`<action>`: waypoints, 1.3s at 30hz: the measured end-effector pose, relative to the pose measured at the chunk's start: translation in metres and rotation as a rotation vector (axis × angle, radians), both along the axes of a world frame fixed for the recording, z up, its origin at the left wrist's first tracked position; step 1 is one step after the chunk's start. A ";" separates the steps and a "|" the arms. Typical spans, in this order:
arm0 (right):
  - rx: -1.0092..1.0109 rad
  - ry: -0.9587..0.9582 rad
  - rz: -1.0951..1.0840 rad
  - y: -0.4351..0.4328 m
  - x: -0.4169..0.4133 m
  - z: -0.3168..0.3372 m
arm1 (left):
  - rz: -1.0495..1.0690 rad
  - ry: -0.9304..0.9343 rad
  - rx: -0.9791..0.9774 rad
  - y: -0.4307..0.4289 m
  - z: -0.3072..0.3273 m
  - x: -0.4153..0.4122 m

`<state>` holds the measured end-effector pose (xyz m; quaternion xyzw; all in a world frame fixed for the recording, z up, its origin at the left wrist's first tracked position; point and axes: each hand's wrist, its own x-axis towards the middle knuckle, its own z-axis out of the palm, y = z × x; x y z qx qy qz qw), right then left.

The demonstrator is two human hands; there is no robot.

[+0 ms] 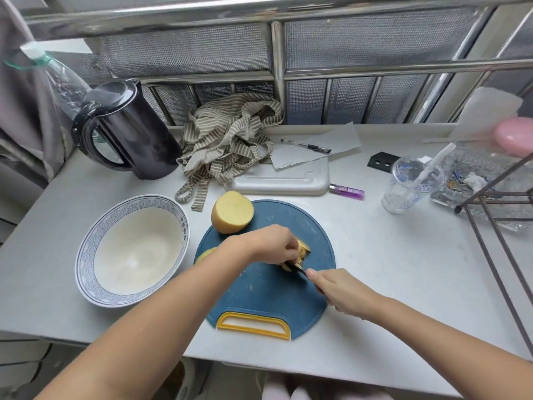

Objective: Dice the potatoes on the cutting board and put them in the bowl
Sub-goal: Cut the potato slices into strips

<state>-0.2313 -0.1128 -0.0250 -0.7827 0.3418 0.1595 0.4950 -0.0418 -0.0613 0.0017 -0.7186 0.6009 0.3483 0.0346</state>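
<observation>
**Both hands engaged; both forearms bare**

Left forearm enters from the lower left and runs up and to the right. Left hand (268, 245) is knuckles-up, fingers curled down and holding the potato slices (303, 249).

Right forearm enters from the lower right. Right hand (339, 293) is palm-down, gripping the knife (294, 266), one fingertip extended forward toward the blade.

The hands sit near each other, not touching.
</observation>
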 end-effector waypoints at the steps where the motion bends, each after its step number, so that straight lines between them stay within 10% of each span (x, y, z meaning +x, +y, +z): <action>1: 0.001 -0.004 0.005 -0.001 -0.001 0.001 | -0.009 -0.004 0.003 0.000 -0.001 0.000; 13: -0.035 0.013 0.113 -0.022 -0.029 0.030 | 0.118 0.044 0.075 0.002 0.006 0.013; 22: 0.006 0.005 -0.003 -0.043 -0.050 0.026 | 0.342 0.012 -0.290 0.008 0.025 0.045; 29: -0.189 -0.017 -0.051 -0.042 -0.048 0.024 | 0.250 -0.069 0.049 0.045 -0.016 0.037; 39: -0.101 -0.015 -0.289 -0.033 -0.038 -0.001 | 0.543 0.060 -0.077 0.058 -0.054 0.014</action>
